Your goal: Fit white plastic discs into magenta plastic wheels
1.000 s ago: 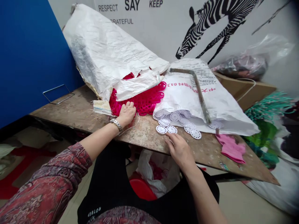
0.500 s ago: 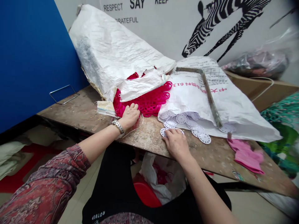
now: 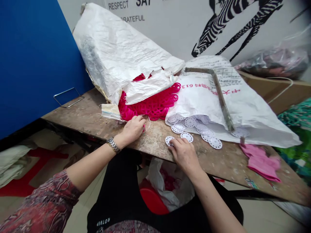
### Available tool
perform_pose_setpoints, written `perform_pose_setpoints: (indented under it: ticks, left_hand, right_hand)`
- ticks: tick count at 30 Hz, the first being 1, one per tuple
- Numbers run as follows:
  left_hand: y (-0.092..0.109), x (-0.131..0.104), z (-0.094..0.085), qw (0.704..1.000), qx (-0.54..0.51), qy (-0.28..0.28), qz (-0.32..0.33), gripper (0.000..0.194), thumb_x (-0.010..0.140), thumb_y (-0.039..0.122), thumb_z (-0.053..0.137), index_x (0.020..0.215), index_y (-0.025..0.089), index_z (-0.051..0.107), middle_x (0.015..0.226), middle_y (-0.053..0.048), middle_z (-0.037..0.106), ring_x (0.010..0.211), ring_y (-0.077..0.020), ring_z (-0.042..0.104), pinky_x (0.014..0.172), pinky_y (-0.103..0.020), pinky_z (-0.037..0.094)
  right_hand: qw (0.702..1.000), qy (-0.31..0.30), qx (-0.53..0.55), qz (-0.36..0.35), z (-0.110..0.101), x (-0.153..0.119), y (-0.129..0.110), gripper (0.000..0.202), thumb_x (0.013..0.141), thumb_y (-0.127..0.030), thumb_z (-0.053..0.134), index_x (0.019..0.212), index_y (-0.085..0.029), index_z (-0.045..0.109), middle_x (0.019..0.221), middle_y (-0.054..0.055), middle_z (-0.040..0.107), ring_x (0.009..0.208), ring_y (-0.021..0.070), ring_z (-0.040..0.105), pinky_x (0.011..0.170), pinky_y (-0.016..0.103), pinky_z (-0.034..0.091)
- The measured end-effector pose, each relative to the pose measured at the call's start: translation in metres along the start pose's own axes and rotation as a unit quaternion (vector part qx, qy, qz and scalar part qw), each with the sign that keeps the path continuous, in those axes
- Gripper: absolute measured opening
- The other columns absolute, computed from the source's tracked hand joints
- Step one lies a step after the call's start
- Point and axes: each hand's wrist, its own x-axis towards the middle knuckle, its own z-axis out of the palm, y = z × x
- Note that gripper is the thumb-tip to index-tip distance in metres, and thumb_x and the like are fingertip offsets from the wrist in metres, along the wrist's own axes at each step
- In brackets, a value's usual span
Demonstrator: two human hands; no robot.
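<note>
At the edge of the pink plastic ring pile [image 3: 155,108], my left hand [image 3: 131,131] has its fingers closed around a pink ring piece [image 3: 144,127], mostly hidden by the fingers. A thin white cord [image 3: 149,123] curves beside these fingertips. My right hand [image 3: 186,153] pinches the edge of a white slotted disc [image 3: 168,140] just over the table. Another white disc [image 3: 187,137] lies beyond its knuckles, with several more white discs [image 3: 203,130] spilling from the mouth of a printed white sack [image 3: 201,94].
A large white sack [image 3: 116,42] leans over the pink pile. An angled metal bar [image 3: 220,94] rests on the printed sack. Pink fabric [image 3: 262,161] lies on the worn wooden table [image 3: 155,139] at right. Below stands a red bucket [image 3: 153,199] beside a white bag [image 3: 176,195].
My left hand has drawn back slightly from the pink pile toward me, holding a pink piece. My right hand has slid one white disc left, apart from another disc.
</note>
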Motion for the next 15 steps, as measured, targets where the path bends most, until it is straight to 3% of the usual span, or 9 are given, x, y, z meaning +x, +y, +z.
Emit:
perform_pose_setpoints:
  ticks: [4, 9, 15]
  left_hand:
    - [-0.004, -0.010, 0.002, 0.999, -0.001, -0.004, -0.051, 0.028, 0.096, 0.029, 0.045, 0.116, 0.015, 0.060, 0.107, -0.012, 0.057, 0.100, -0.0232, 0.054, 0.089, -0.035, 0.047]
    - [-0.005, -0.014, 0.009, 0.998, 0.000, -0.037, -0.052, 0.044, 0.092, 0.035, 0.054, 0.130, 0.014, 0.051, 0.110, -0.013, 0.059, 0.104, -0.0253, 0.052, 0.092, -0.036, 0.045]
    - [-0.005, -0.008, 0.008, 0.996, -0.007, -0.038, -0.078, 0.045, 0.087, 0.038, 0.062, 0.124, 0.014, 0.055, 0.107, -0.012, 0.059, 0.104, -0.0264, 0.054, 0.092, -0.037, 0.044]
  right_hand:
    - [0.998, 0.030, 0.042, -0.020, 0.003, -0.014, -0.004, 0.012, 0.090, -0.022, 0.063, 0.102, -0.020, 0.065, 0.104, 0.006, 0.071, 0.102, 0.0248, 0.057, 0.080, 0.033, 0.036]
    - [0.993, 0.092, 0.058, -0.045, 0.011, -0.028, 0.000, 0.016, 0.095, -0.023, 0.056, 0.107, -0.020, 0.066, 0.108, 0.006, 0.073, 0.102, 0.0235, 0.059, 0.081, 0.033, 0.037]
    - [0.989, 0.129, 0.065, -0.008, 0.013, -0.032, 0.010, 0.026, 0.100, -0.023, 0.044, 0.110, -0.015, 0.067, 0.102, 0.010, 0.074, 0.093, 0.0223, 0.064, 0.080, 0.032, 0.040]
